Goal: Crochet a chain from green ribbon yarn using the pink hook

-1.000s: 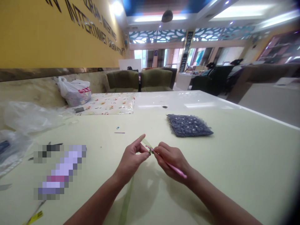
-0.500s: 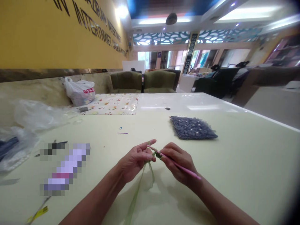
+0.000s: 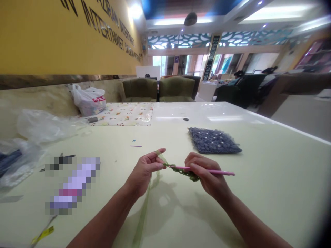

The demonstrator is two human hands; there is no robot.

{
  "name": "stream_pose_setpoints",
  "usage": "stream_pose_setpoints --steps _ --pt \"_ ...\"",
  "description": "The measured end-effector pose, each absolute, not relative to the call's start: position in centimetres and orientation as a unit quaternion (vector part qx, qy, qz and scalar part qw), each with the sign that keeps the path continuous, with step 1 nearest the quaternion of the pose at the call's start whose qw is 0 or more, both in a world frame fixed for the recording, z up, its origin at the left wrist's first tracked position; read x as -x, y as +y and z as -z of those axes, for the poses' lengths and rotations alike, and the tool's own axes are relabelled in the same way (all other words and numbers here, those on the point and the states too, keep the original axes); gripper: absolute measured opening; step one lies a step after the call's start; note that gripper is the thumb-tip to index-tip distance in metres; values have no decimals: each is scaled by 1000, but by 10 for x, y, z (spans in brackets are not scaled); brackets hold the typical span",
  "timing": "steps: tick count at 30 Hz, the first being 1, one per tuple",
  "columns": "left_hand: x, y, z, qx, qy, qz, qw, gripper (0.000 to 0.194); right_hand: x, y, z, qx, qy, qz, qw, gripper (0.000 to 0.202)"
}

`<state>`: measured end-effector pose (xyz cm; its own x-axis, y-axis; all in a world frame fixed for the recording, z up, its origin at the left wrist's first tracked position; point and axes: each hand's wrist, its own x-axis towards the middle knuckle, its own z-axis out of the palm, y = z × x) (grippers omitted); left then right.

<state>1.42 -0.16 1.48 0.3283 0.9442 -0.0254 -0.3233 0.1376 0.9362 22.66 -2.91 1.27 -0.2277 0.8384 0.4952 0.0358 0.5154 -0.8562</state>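
Observation:
My right hand [image 3: 205, 170] grips a pink crochet hook [image 3: 221, 172], its tip pointing left toward my other hand. A short strip of green crochet work [image 3: 190, 174] hangs beneath the hook, partly covered by the right fingers. My left hand [image 3: 147, 168] pinches the left end of this work between thumb and finger. Over its raised index finger runs a sheer green ribbon [image 3: 144, 210], which trails down to the table's near edge. The hook's tip is at the stitches near the left thumb; its exact place in the loop is too small to tell.
A dark blue beaded crocheted piece [image 3: 214, 140] lies beyond my right hand. A small needle-like stick [image 3: 136, 146] and a blue clip [image 3: 133, 140] lie ahead. Plastic bags [image 3: 46, 125], black scissors-like tool [image 3: 62, 162] and a blurred purple item [image 3: 80, 179] are at left.
My hands have moved apart, and the green strip now shows stretched between them. The hook has swung from a slant to nearly level. The ribbon now loops over my left index finger.

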Motion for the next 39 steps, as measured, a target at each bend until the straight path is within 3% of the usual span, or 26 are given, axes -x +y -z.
stream_pose_setpoints --steps 4,9,17,19,23,28,34,39 --pt "-24 -8 -8 -461 332 -469 676 52 -220 -29 -7 328 -647 -445 526 29" --pt "-32 -16 -5 -480 298 -419 711 59 -207 -35 -4 378 -665 -394 510 25" --pt "-1 5 -17 -654 400 -359 531 31 -216 -28 1 404 -578 -418 573 28" --pt "1 7 -18 -627 408 -366 553 43 -217 -26 4 394 -555 -443 584 28" --pt "-12 -1 -17 -510 323 -442 663 87 -210 -29 4 392 -548 -459 578 29" --pt "-29 -18 -12 -443 311 -473 695 99 -197 -37 4 398 -616 -419 536 30" --pt "-30 -20 -13 -441 334 -449 702 107 -203 -31 13 383 -748 -281 464 26" --pt "-31 -19 -11 -449 355 -451 685 108 -204 -28 13 386 -844 73 365 25"
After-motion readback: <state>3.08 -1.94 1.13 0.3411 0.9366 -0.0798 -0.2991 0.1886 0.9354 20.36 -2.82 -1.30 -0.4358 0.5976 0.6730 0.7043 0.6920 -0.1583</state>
